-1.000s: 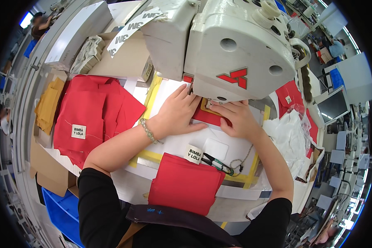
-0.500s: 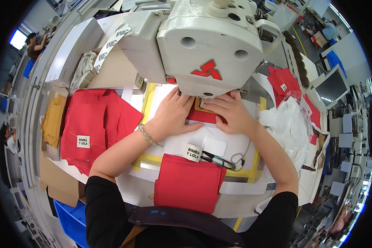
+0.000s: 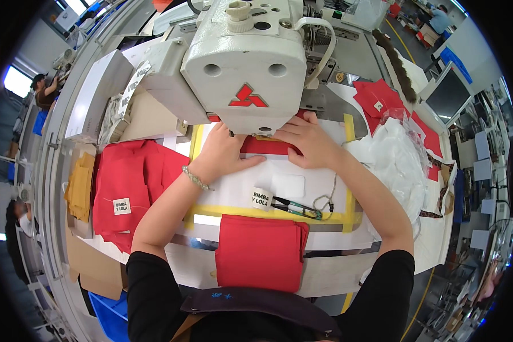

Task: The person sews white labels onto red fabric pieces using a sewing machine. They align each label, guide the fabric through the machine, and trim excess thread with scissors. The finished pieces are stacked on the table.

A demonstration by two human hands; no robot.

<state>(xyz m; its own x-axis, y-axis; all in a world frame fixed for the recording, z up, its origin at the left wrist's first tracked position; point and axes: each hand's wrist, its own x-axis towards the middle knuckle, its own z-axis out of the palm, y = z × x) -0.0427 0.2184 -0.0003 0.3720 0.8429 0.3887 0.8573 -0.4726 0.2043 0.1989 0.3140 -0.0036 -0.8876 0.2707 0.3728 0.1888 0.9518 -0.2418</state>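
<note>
A red fabric piece (image 3: 266, 147) lies on the white work plate beneath the head of a white sewing machine (image 3: 242, 65). My left hand (image 3: 225, 153) rests flat at its left end, thumb stretched out to the right and fingertips partly hidden by the machine. On the right end lies my right hand (image 3: 308, 143), fingers extended over the cloth. A sliver of a gold-coloured frame shows under the machine head, mostly covered. Nearer to me are a small white label (image 3: 261, 199), green-handled thread snips (image 3: 296, 208) with a cord, and a stack of red fabric pieces (image 3: 260, 253).
Another red pile (image 3: 122, 185) lies at the left, beside yellow pieces (image 3: 80, 185) in a box. White material in clear plastic (image 3: 390, 162) fills the right side, with red cloth (image 3: 378, 104) behind it. Yellow tape (image 3: 349, 171) edges the work plate. Other people sit at distant stations.
The view has tilted and shifted, so the machine head appears farther left and higher, covering more of the gold-coloured frame. Both hands stay on the red fabric piece.
</note>
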